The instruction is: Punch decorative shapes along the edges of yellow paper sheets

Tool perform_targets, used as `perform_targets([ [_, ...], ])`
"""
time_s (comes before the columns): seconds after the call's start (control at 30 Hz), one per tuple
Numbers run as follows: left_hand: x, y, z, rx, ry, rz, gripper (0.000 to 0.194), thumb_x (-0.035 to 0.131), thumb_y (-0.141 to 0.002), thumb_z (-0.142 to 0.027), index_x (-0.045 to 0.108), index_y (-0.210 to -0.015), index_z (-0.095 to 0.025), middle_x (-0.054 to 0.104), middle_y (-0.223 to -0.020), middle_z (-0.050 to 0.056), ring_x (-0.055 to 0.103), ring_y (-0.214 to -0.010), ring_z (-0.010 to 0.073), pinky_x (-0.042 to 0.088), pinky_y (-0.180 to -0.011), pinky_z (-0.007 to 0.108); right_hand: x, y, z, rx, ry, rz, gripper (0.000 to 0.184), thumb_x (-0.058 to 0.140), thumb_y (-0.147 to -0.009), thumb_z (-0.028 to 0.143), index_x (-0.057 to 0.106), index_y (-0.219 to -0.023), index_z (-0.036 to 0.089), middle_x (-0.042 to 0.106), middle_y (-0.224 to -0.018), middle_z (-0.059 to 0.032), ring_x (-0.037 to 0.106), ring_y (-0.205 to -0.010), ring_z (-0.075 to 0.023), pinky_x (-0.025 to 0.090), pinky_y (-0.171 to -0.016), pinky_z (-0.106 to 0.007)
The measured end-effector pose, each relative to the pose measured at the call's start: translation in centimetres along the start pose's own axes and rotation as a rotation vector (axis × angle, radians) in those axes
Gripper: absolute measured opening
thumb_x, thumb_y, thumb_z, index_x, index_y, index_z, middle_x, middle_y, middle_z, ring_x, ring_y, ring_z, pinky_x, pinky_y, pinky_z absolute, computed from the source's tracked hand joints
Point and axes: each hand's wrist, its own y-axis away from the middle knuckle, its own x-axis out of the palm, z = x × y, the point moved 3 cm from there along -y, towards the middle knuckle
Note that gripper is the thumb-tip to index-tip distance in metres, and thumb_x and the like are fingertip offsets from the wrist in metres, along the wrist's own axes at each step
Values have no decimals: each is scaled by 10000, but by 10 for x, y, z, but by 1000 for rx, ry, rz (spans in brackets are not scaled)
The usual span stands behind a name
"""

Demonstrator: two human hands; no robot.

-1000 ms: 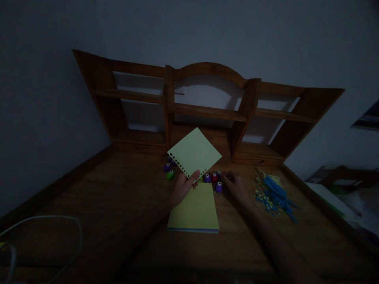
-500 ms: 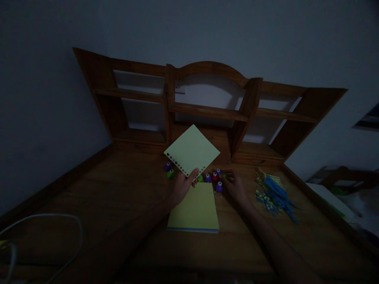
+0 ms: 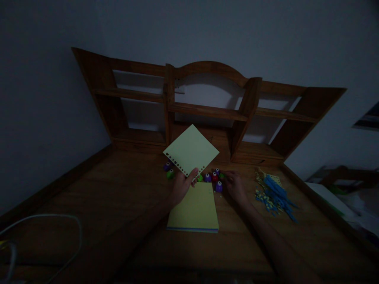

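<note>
A wooden shelf unit (image 3: pixel 207 109) stands at the back of the bench (image 3: pixel 118 185), a socket (image 3: pixel 180 90) on the wall (image 3: pixel 207 31) behind it. A white cable (image 3: pixel 53 215) loops at left; far right, dimly, is perhaps a chair (image 3: pixel 352 176).

Readable text: none on any surface.
Purple craft punch (image 3: pixel 218 187), right of center: pale top with a small dark mark; too small to read.
Red craft punch (image 3: pixel 214 177): similar mark on top; not legible.
Yellow paper stack (image 3: pixel 192 213), near side: faint marks toward far right corner; unreadable.
Wall picture (image 3: pixel 368 117), far right: dark; content indistinct.
</note>
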Motion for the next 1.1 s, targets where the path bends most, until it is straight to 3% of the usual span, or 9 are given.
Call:
perform_targets([
  [0.17, -1, -1, 4, -23, -14, -8, 330, 563, -831, -448, 566, -670, -160, 558, -588, 14, 513, -509, 122, 412, -469, 228, 1, 3, 4, 31, -1, -31, 399, 530, -821, 228, 561, -1218, 216, 645, -1074, -92, 609, -928, -251, 477, -796, -377],
  [0.27, -2, -1, 5, -21, -22, -11, 338, 564, -830, -455, 575, -672, -156, 567, -585, 16, 517, -505, 121, 419, -476, 228, -2, 2, 5, 37, 4, -64, 354, 517, -822, 229, 553, -1173, 204, 662, -1010, -83, 622, -867, -245, 481, -754, -362],
  [0.37, -1, -2, 5, -13, -12, -11, 341, 563, -832, -458, 578, -681, -152, 573, -597, 18, 516, -507, 116, 418, -471, 221, -7, 1, 5, 29, 99, -98, 275, 499, -813, 218, 607, -1065, 201, 667, -983, -82, 619, -855, -255, 466, -774, -374],
  [0.53, 0, -2, 5, -9, -10, -14, 318, 565, -835, -442, 570, -694, -156, 567, -599, 11, 514, -505, 112, 412, -464, 216, -6, -1, 7, -3, 152, -14, 271, 465, -817, 195, 685, -976, 214, 674, -996, -85, 628, -879, -260, 468, -786, -358],
  [0.77, 0, -1, -1, -18, -1, -29, 338, 564, -830, -453, 558, -652, -166, 547, -564, -3, 514, -497, 120, 407, -464, 222, -1, 0, 6, 15, 144, -10, 409, 514, -825, 231, 569, -1230, 209, 656, -1097, -83, 615, -978, -263, 478, -839, -386],
  [1.1, -9, -5, -3, 11, -22, -168, 447, 439, -890, -499, 499, -576, -187, 500, -532, -9, 484, -497, 122, 389, -512, 237, -7, 3, 25, 15, 94, -84, 316, 517, -879, 362, 634, -1120, 195, 647, -1103, -110, 602, -997, -290, 448, -867, -406],
])
